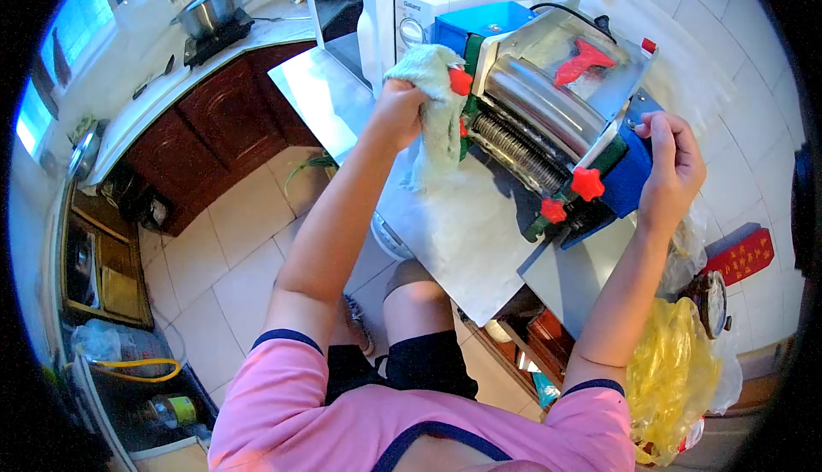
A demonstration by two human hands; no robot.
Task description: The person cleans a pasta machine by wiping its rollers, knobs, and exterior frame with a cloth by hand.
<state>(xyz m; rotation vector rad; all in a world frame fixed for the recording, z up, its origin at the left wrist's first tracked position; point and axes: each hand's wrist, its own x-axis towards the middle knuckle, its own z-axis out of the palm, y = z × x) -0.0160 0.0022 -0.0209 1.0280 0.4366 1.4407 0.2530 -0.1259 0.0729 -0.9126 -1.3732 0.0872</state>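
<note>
My left hand (pixel 399 116) is closed on a pale green cloth (pixel 438 86), which hangs down beside the left end of an electric noodle machine (pixel 548 104). The cloth touches the machine's side by a red star-shaped knob (pixel 461 81). My right hand (pixel 675 164) is at the machine's right end, near its blue housing (pixel 629 176). Its fingers are curled with the tips close together; what they hold, if anything, is too small to tell. The machine has a shiny steel roller (pixel 539 104), ridged cutting rollers (pixel 518 151) and more red knobs (pixel 587 183) in front.
A white microwave (pixel 381 26) with its door open stands behind the cloth. Under the machine is a white-covered table (pixel 479 258). A steel pot (pixel 211 14) sits on a stove at the back left. A yellow plastic bag (pixel 672 378) hangs at the right.
</note>
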